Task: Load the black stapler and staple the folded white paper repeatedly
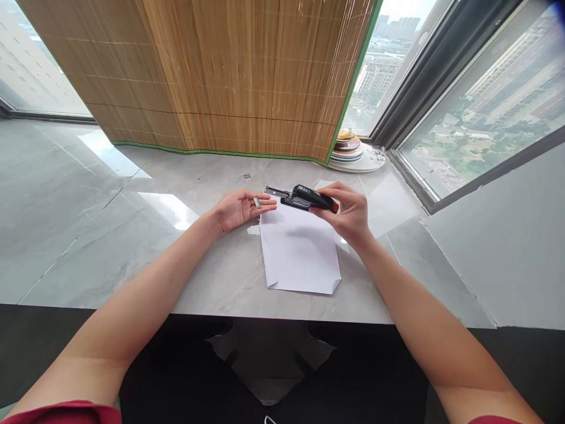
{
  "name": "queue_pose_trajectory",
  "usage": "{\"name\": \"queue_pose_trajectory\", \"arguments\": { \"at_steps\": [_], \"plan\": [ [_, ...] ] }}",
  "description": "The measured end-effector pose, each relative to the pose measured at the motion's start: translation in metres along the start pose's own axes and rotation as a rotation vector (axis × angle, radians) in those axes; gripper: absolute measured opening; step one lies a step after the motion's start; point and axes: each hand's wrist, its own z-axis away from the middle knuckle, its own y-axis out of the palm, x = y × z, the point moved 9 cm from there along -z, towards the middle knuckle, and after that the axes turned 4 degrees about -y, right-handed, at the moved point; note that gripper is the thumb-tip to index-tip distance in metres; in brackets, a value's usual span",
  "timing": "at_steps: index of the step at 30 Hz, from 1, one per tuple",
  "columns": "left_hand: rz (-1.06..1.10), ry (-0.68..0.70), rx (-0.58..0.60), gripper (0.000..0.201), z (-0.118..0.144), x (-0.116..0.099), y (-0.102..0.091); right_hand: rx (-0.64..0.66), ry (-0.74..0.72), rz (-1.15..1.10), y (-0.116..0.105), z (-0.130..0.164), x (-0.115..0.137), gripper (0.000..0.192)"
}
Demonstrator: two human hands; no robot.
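Sleeves (pixel 62 412): red, at the near left and near right corners.
Paper (pixel 302 253): white, flat on the bench (pixel 212 294), its two near corners bent.
Left hand (pixel 238 210): palm up, fingers spread out, by the paper's far left corner.
Small grey strip (pixel 256 202): lies on the left hand's fingers, not pinched; it looks like staples.
Right hand (pixel 346 209): pinches the right end of the black stapler (pixel 315 199).
Stapler's place: between the hands, over the far part of the paper, and it seems to be up in the air.
Step now: I think the stapler is being held ready to take the strip.
Next move: calls for picking up the strip and lining it up with the metal slide (pixel 277 192).
Stapler's way: the long side runs left to right, left end a bit farther; the slide points left, the red tip right.
Little grey bits (pixel 246 175): on the bench, past the hands.
Plates (pixel 353 156): piled far right.
Blind (pixel 220 88): brown, green edge, hangs at the far side.
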Motion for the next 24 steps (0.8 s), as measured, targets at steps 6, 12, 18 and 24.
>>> {"name": "queue_pose_trajectory", "arguments": {
  "at_steps": [6, 12, 18, 24],
  "plan": [
    [0.012, 0.057, -0.014, 0.043, 0.0, -0.005, -0.001, 0.375, 0.121, -0.262, 0.029, 0.007, -0.019, 0.024],
    [0.017, 0.101, -0.007, 0.042, 0.009, -0.014, 0.01, 0.52, 0.148, -0.276, 0.048, 0.014, -0.022, 0.029],
    [-0.056, 0.142, 0.137, 0.031, 0.015, -0.016, 0.027, 0.589, 0.073, -0.258, 0.051, 0.013, -0.013, 0.034],
    [-0.267, 0.134, 0.29, 0.032, 0.016, -0.008, 0.044, 0.435, -0.164, -0.124, 0.041, 0.003, 0.026, 0.041]
  ]
}}
